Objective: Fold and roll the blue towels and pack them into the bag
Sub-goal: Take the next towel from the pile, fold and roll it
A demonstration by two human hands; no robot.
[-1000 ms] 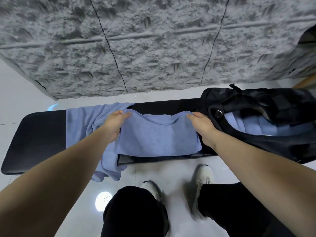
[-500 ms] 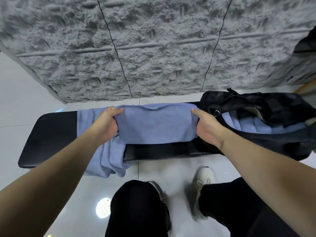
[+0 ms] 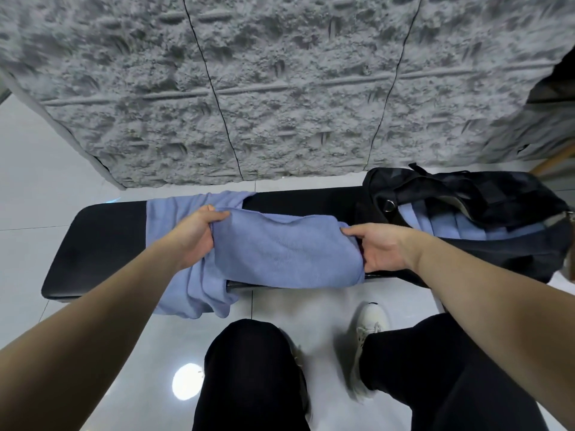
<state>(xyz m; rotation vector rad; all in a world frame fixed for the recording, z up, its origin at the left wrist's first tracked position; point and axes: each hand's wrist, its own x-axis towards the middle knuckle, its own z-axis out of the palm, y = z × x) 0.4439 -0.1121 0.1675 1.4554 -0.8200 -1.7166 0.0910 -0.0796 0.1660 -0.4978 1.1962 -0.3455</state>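
Towel (image 3: 289,253) now nearer on black bench (image 3: 99,244), edges pinched in both hands' fingers (image 3: 217,216).

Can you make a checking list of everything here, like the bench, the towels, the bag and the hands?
Surface: a black bench on a pale tiled floor.
Job's things: a folded towel lies across the bench; a loose towel hangs over the near edge on the left; a black bag stands open at the right end with rolled towels inside.
Clutter: nothing seen.
Hands: left hand grips the folded towel's left end; right hand holds its right end, thumb on top.
Cables: nothing seen.
Surroundings: a rough grey wall behind the bench; the person's dark trousers and a white shoe below.
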